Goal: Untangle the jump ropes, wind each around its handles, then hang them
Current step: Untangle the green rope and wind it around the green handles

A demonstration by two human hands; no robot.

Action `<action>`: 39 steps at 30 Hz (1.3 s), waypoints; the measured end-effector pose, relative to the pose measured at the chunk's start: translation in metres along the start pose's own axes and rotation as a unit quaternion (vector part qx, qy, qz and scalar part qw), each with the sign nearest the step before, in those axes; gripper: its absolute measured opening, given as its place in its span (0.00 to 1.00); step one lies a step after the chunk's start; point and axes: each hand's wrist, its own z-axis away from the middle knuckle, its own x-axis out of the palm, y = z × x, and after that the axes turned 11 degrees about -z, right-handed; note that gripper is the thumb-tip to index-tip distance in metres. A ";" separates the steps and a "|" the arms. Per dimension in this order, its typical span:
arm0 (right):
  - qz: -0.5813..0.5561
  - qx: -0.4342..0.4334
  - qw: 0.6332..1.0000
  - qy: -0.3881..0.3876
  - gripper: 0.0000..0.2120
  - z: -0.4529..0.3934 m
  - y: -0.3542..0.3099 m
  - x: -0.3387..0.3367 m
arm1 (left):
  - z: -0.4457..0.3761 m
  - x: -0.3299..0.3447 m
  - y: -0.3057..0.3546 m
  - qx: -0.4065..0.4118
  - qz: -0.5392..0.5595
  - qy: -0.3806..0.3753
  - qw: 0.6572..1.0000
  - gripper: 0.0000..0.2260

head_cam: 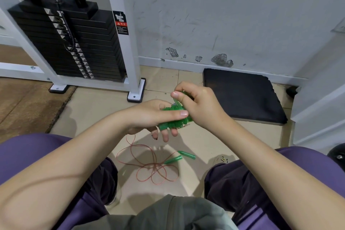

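- On the floor (pixel 186 201) between your knees, the red rope (pixel 149 166) lies loose with its green handles (pixel 179 157); dragging a foot could retangle it.
- Above, your left hand (pixel 149 115) clamps the wound green rope (pixel 174 117).
- Your right hand (pixel 197 106) pinches its free end; slackening lets coils unwind.

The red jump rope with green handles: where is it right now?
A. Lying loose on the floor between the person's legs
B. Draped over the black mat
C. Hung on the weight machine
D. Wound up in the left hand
A: the red jump rope lies in loose loops on the tile floor, while both hands work on the green wound rope.
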 end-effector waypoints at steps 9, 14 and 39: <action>-0.097 0.091 0.991 -0.007 0.12 -0.001 -0.004 -0.005 | 0.000 0.000 -0.003 0.036 -0.038 0.073 0.996 0.09; -0.245 0.278 0.925 -0.082 0.15 -0.001 -0.002 -0.015 | -0.002 0.003 -0.003 0.095 -0.072 0.150 0.981 0.05; -0.177 0.181 0.965 -0.063 0.12 0.002 0.003 -0.010 | -0.009 -0.015 -0.003 0.032 0.300 0.190 0.934 0.07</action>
